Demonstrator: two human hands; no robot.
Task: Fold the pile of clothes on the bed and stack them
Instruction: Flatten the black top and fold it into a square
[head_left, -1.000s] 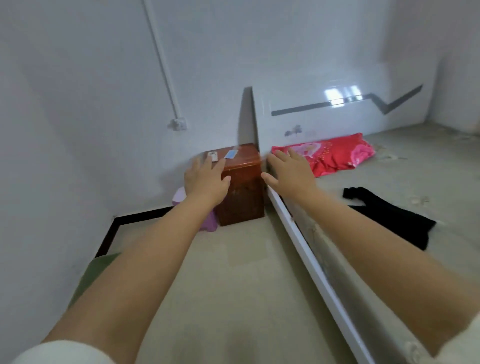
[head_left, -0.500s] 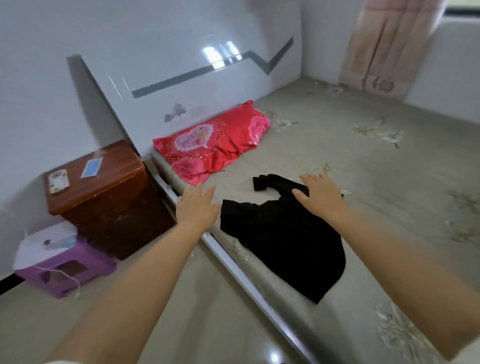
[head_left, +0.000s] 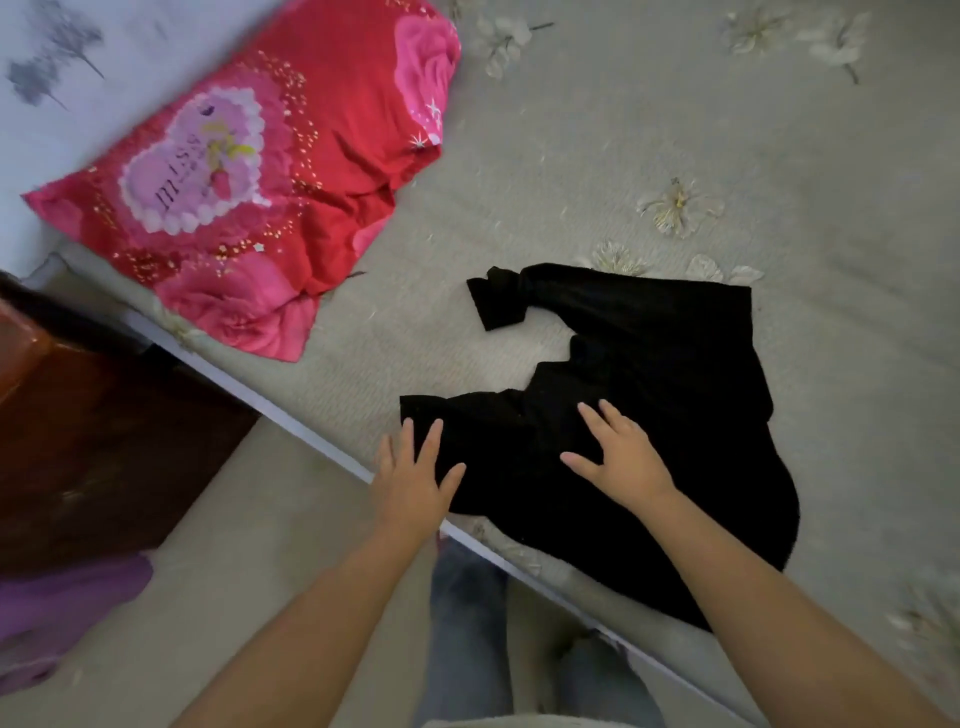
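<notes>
A black garment (head_left: 649, 395) lies spread and crumpled on the grey floral bed sheet (head_left: 597, 156), one sleeve curling toward the upper left. My left hand (head_left: 410, 478) hovers flat with straight fingers over the garment's near left corner, at the bed's edge. My right hand (head_left: 618, 457) is spread open over the garment's middle, fingers pointing up-left. Neither hand grips the cloth. My right forearm hides part of the garment's lower edge.
A red and pink pillow (head_left: 249, 176) lies at the head of the bed against the white headboard (head_left: 62, 57). The white bed rail (head_left: 291, 415) runs diagonally. A brown cabinet (head_left: 93, 441) and a purple stool (head_left: 62, 608) stand on the floor at left.
The view has swung down and right onto the bed. Both hands have come down over the black garment, the left one from the bed rail to the garment's corner.
</notes>
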